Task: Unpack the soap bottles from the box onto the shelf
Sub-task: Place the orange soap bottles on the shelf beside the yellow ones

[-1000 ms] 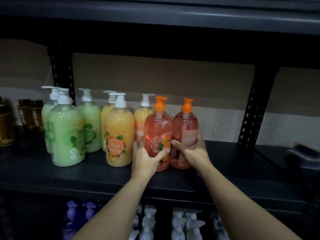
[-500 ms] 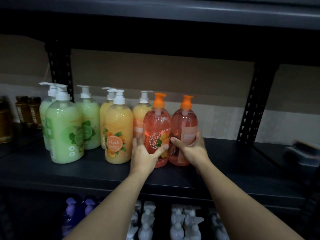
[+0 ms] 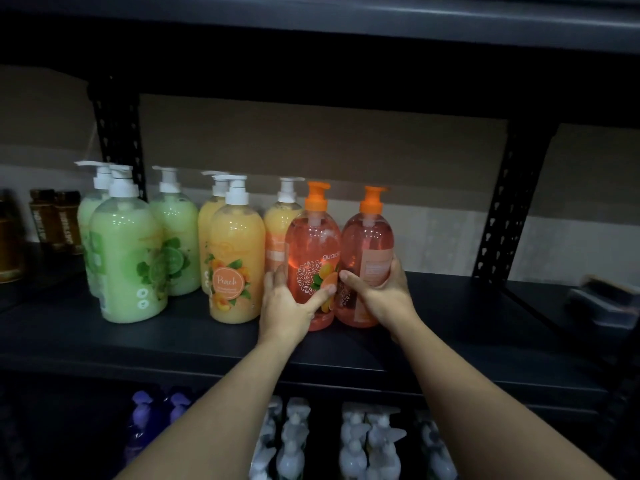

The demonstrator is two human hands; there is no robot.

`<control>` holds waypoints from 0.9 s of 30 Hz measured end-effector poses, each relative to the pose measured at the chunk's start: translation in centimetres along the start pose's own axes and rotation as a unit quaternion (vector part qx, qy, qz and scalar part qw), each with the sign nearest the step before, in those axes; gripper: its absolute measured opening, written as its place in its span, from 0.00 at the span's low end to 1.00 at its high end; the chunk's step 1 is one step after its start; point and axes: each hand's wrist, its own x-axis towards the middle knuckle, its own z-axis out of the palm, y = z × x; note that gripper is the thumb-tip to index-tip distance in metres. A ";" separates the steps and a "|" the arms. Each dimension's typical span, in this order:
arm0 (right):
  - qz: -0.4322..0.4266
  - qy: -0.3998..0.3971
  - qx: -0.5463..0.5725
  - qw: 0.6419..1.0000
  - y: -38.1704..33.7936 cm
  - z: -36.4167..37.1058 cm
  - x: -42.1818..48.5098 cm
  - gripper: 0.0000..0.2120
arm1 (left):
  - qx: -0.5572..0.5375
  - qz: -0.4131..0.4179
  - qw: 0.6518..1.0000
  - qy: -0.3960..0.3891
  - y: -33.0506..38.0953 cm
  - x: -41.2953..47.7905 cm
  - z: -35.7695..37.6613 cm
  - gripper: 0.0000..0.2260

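A dark metal shelf (image 3: 194,337) ran across the dim scene, carried by perforated black uprights (image 3: 509,202) and roofed by a second dark shelf board (image 3: 346,26); a pale wall with a brown band lay beyond. Two orange soap bottles with orange pumps stood upright and touching near the middle of the shelf: the left orange bottle (image 3: 311,251), its label facing the viewer, and the right orange bottle (image 3: 369,244). The left hand (image 3: 287,306) was wrapped around the lower body of the left orange bottle, thumb across its front; the right hand (image 3: 381,292) was clasped around the lower body of the right orange bottle. Just left of these stood three yellow bottles (image 3: 237,258) with white pumps, the nearest labelled "Peach", and farther left three green bottles (image 3: 126,261), also white-pumped. Small brown bottles (image 3: 55,220) stood at the far left. A blurred dark object (image 3: 602,303) lay at the right edge. On the level below, purple pump tops (image 3: 143,400) and white pump tops (image 3: 360,434) were visible between the forearms.
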 end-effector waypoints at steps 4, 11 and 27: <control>0.011 0.000 -0.005 1.000 -0.6 -0.2 -0.4 0.52 | 0.014 -0.019 1.000 -0.010 0.6 -0.1 -0.3 0.47; 0.039 -0.017 -0.095 0.995 -2.4 -0.5 -4.3 0.51 | 0.074 -0.066 0.989 -0.112 1.2 -3.8 -3.6 0.44; 0.108 -0.173 -0.310 0.929 11.7 -1.0 -36.8 0.09 | 0.253 -0.394 0.855 -0.221 -17.3 -29.6 -12.9 0.42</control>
